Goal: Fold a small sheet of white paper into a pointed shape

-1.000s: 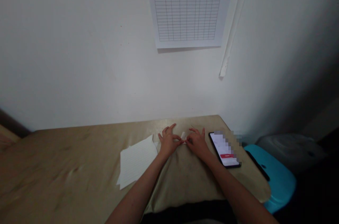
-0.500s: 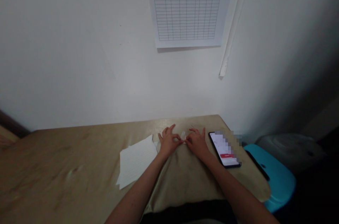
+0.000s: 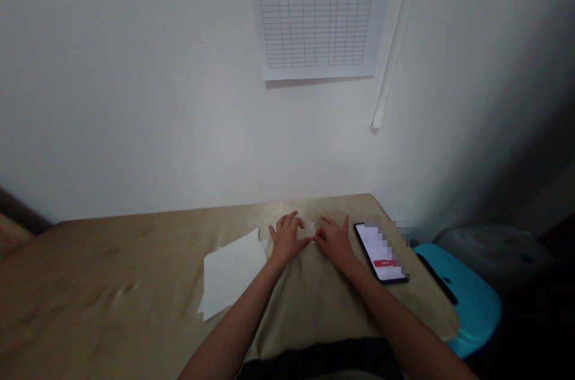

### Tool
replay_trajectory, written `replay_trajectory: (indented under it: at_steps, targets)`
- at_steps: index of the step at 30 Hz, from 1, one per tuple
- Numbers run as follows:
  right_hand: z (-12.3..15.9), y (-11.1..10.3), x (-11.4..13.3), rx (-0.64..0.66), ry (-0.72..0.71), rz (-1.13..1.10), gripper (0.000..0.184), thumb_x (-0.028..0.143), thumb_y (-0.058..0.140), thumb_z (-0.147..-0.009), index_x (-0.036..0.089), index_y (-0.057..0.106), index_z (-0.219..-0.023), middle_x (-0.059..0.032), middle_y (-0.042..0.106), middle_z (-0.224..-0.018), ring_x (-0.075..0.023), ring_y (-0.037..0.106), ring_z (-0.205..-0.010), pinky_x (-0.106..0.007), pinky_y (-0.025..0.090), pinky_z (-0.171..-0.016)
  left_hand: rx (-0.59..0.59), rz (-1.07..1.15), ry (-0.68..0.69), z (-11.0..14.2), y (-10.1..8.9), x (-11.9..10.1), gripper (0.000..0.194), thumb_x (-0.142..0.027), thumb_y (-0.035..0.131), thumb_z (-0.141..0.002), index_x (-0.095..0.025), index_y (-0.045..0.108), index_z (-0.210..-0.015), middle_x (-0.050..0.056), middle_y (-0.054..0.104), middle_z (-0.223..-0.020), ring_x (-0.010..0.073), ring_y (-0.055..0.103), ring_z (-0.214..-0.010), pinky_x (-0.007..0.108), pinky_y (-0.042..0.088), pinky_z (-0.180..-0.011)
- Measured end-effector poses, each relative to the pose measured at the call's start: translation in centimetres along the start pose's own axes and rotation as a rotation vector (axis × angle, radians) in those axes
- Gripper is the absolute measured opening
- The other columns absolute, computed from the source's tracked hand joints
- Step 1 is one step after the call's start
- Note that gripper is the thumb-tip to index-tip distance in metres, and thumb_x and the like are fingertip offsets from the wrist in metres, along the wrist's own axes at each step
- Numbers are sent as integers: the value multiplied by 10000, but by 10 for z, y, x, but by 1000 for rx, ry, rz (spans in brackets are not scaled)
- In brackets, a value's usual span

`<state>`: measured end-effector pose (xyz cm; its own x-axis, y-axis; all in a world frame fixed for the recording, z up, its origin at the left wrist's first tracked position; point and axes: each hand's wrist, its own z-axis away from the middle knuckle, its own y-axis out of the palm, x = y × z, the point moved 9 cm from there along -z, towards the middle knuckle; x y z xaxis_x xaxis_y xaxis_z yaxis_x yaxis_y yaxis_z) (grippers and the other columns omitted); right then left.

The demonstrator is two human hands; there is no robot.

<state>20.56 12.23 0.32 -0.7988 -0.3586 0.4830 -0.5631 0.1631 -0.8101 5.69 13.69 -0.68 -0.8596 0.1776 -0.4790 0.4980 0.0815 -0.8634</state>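
Note:
A small white piece of paper [image 3: 311, 232], partly hidden by fingers, lies on the covered table between my two hands. My left hand [image 3: 286, 238] is open on its left side; the thumb tip touches the paper's near edge and the index finger is raised apart from it. From the right, my right hand [image 3: 333, 240] pinches the paper with thumb and index finger, its other fingers spread. Beside my left wrist lies a stack of lined white paper sheets [image 3: 233, 275]. A smartphone [image 3: 377, 254] with a lit screen is right of my right hand.
The table [image 3: 135, 284] has a wrinkled tan cover and meets a white wall. A printed chart [image 3: 317, 23] hangs on the wall, with a white strip [image 3: 390, 77] next to it. Past the table's right edge is a turquoise plastic object [image 3: 476, 296].
My left index finger has lifted away from the thumb, opening the pinch on the paper. My right hand stays almost where it was.

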Motion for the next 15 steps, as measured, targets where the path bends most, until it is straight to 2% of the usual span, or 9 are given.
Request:
replay_trajectory:
  at_steps: [5, 10, 15]
  targets:
    - [5, -7, 1, -42, -18, -38, 105, 199, 556, -885, 207, 661, -896, -98, 721, -1161, -263, 525, -1335, -707, -106, -1149, -15, -17, 48, 3, -1, -7, 294, -355, 743, -806, -330, 646, -1083, 8, 397, -1579, 316, 290, -1458, 761, 137, -1129]
    - [10, -12, 8, 11, -33, -49, 161, 214, 578, -883, 268, 727, -862, -55, 763, -1074, -279, 492, -1367, -724, -163, -1110, 8, -12, 75, 4, 0, -10, 272, -327, 737, -818, -442, 723, -1064, -41, 371, -1583, 332, 263, -1468, 771, 97, -1127]
    - [11, -13, 11, 12, -55, -27, 219, 219, 569, -902, 312, 767, -885, -30, 777, -1022, -284, 492, -1361, -729, -183, -1100, 10, -24, 68, 4, 0, -8, 186, -344, 742, -816, -444, 779, -968, -48, 376, -1588, 352, 265, -1465, 756, 57, -1144]
